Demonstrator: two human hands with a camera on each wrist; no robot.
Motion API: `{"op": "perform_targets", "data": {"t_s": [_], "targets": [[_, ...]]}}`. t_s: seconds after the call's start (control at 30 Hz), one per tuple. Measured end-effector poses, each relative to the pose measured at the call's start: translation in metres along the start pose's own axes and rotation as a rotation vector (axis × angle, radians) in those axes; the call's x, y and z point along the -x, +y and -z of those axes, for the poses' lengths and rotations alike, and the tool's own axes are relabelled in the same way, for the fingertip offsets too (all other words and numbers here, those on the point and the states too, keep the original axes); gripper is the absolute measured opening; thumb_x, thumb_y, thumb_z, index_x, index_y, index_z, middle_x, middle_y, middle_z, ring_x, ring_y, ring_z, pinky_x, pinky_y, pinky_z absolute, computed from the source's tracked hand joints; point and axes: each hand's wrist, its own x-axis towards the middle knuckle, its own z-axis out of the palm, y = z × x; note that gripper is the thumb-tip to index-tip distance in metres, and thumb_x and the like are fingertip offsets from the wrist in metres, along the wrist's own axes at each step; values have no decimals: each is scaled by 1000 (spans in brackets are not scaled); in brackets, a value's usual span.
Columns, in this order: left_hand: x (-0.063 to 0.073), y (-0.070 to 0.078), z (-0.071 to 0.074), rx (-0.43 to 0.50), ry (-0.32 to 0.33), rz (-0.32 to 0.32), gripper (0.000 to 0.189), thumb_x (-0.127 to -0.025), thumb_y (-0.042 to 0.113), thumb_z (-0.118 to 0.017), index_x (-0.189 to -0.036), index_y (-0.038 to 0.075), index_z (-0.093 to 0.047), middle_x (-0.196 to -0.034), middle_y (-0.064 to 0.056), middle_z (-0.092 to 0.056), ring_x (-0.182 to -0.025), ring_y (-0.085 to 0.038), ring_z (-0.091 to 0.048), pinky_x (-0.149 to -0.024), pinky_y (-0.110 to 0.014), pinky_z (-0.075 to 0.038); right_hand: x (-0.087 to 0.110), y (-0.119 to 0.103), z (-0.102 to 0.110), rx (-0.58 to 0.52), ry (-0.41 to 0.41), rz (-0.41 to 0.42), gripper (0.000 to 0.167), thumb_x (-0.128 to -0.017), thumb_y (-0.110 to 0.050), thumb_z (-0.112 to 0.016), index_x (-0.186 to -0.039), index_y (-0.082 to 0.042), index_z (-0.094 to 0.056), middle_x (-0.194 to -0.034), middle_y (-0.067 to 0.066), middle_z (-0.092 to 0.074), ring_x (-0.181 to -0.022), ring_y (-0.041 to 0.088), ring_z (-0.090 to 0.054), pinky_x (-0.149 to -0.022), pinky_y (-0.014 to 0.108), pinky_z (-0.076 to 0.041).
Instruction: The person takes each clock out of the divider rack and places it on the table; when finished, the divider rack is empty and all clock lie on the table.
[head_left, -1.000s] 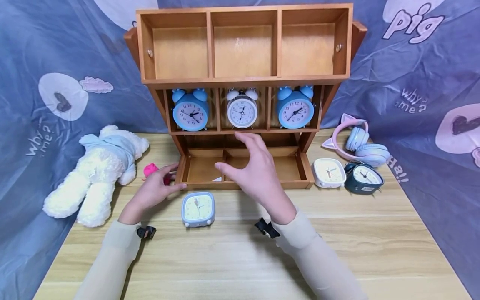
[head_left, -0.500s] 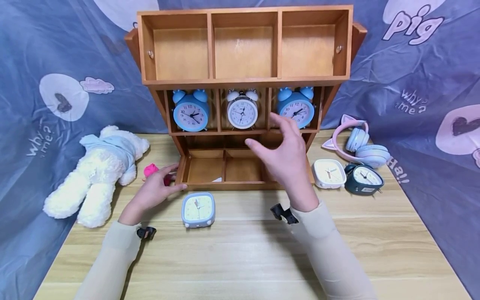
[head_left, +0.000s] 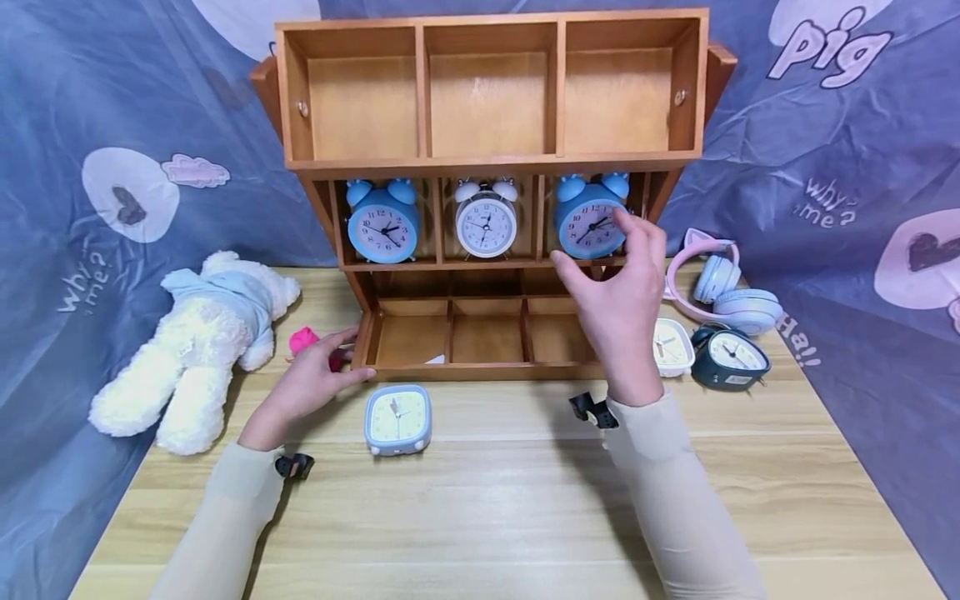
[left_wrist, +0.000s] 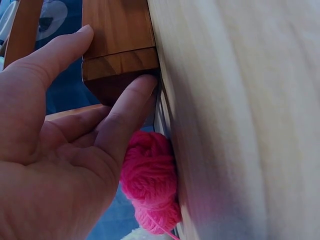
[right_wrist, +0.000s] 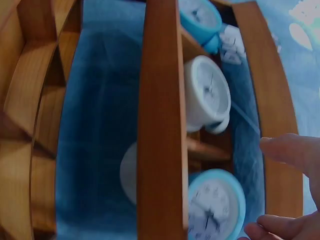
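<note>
A wooden shelf [head_left: 491, 158] with three tiers of compartments stands at the back. My left hand [head_left: 303, 390] holds its lower left corner, thumb at the front and fingers along the side, as the left wrist view shows. In front of the right compartment of the middle tier my right hand [head_left: 624, 312] is raised, thumb and fingers spread apart. Its fingertips overlap the right edge of a blue twin-bell alarm clock [head_left: 588, 227]. A white twin-bell alarm clock [head_left: 486, 225] and another blue alarm clock [head_left: 382, 232] fill the compartments to the left.
A square blue alarm clock [head_left: 397, 419] lies before the shelf. At right are a white square clock [head_left: 672, 347], a dark green alarm clock [head_left: 729, 358] and cat-ear headphones [head_left: 742, 307]. A teddy bear [head_left: 213, 342] and pink yarn [left_wrist: 150, 172] are at left.
My right hand has moved rightward from below the white alarm clock to the right blue alarm clock. My left hand stays at the shelf's corner.
</note>
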Motion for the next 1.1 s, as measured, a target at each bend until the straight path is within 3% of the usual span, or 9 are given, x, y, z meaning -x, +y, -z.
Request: {"op": "perform_targets", "data": {"t_s": [0.33,0.5,1.1], "targets": [[1,-1,0,-5,2,-6,85,-103,30,-84,-168,-5,-43,-145,-32,-72,-131,-47,-73,-113,-63,-58,-11,26,-4,35,118,18,93,-85,-27,-98,-161,2,-53,-156,27,-52,-151,37,-48,-130,44,-40],[0,-1,-1,1,1,-11,85,-103,31,-84,-167,-6,-43,-145,-32,-72,-130,-47,-74,-113,-63,-58,-12,37,-10,36,139,39,92,-85,-28,-97,-160,2,-53,-156,28,-51,-152,38,-45,-132,45,-37],[0,0,-1,3,3,-13,85,-102,30,-85,-167,-6,-44,-144,-32,-72,-130,-47,-74,-112,-63,-59,-16,37,-24,58,177,119,84,-88,-28,-93,-157,2,-56,-152,29,-51,-149,41,-44,-131,46,-36]]}}
